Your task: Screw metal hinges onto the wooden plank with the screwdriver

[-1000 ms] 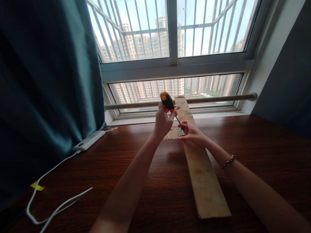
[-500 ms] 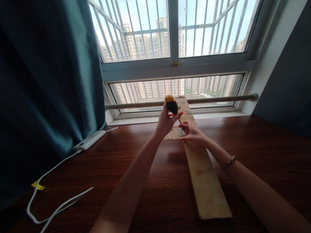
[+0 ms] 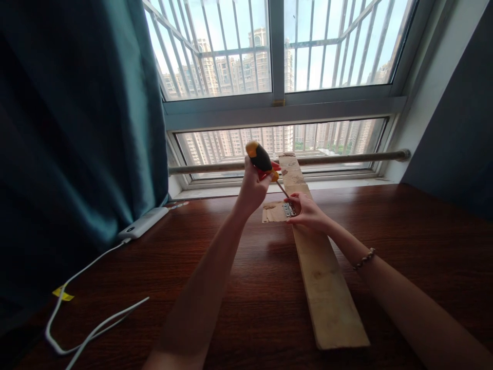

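My left hand [image 3: 254, 185] is wrapped round the yellow-and-black handle of a screwdriver [image 3: 262, 158]. Its shaft slants down to the right, the tip close to a small metal hinge [image 3: 288, 209]. My right hand [image 3: 306, 211] grips the hinge from the right, its thumb and fingertips at the hinge's near and far ends; whether they also pinch a screw I cannot tell. Beneath lies a long wooden board [image 3: 327, 288], and a short wooden piece [image 3: 272, 212] sticks out to its left under the hinge.
The boards lie on a dark red-brown wooden tabletop [image 3: 231, 288]. At the left are a white power strip [image 3: 142, 223], a white cable [image 3: 96, 329] and a blue curtain [image 3: 96, 128]. A horizontal pipe [image 3: 346, 158] crosses in front of the barred window behind the board.
The screwdriver handle has tilted further over to the left and my left hand has moved left with it. My right hand stays at the hinge.
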`<control>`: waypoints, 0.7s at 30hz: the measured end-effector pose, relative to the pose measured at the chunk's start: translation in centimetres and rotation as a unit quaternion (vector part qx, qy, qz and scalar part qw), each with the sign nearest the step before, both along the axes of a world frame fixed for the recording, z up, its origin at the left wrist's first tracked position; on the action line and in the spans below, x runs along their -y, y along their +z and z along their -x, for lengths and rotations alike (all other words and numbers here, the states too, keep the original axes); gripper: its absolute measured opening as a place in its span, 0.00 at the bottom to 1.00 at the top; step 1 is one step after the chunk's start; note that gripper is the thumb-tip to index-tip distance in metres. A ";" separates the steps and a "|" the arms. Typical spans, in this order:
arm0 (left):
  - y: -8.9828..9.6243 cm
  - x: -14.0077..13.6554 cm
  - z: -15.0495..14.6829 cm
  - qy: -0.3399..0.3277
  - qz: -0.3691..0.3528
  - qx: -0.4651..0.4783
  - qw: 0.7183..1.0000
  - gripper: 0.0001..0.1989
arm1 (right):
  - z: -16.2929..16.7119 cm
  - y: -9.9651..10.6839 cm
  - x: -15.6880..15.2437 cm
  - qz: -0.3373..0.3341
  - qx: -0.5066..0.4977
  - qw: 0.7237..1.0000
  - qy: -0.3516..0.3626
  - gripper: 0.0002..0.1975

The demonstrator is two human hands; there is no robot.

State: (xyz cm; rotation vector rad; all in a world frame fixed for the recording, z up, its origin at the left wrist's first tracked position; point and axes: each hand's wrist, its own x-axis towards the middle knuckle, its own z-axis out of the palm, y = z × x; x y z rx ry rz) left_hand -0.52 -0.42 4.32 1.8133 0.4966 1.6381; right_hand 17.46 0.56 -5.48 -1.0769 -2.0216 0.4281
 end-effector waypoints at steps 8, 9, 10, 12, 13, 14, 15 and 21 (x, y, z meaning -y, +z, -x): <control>0.5 0.4 0.8 0.002 0.015 -0.029 0.999 0.17 | 0.0 0.1 0.2 -0.002 -0.010 1.000 -0.001 0.30; 0.3 0.3 0.7 -0.001 0.020 -0.031 0.999 0.17 | 0.0 0.1 0.2 -0.002 -0.009 1.000 -0.001 0.30; 0.1 0.2 0.5 -0.004 0.024 -0.033 0.999 0.17 | 0.0 0.1 0.2 -0.003 -0.008 1.000 -0.002 0.30; -0.2 -0.1 0.3 -0.008 0.031 -0.036 0.999 0.17 | 0.1 0.2 0.3 -0.005 -0.002 1.000 -0.002 0.30; -0.3 -0.2 0.2 -0.010 0.034 -0.037 0.999 0.17 | 0.1 0.2 0.3 -0.006 0.001 1.000 -0.002 0.29; -0.4 -0.3 0.1 -0.011 0.037 -0.037 0.999 0.18 | 0.1 0.3 0.4 -0.007 0.003 1.000 -0.003 0.29; -0.4 -0.3 0.1 -0.012 0.040 -0.036 0.998 0.18 | 0.1 0.3 0.4 -0.008 0.005 1.000 -0.003 0.29; 0.0 0.4 0.0 0.000 0.048 -0.033 0.998 0.17 | 0.1 0.2 0.2 -0.004 0.002 1.000 -0.001 0.29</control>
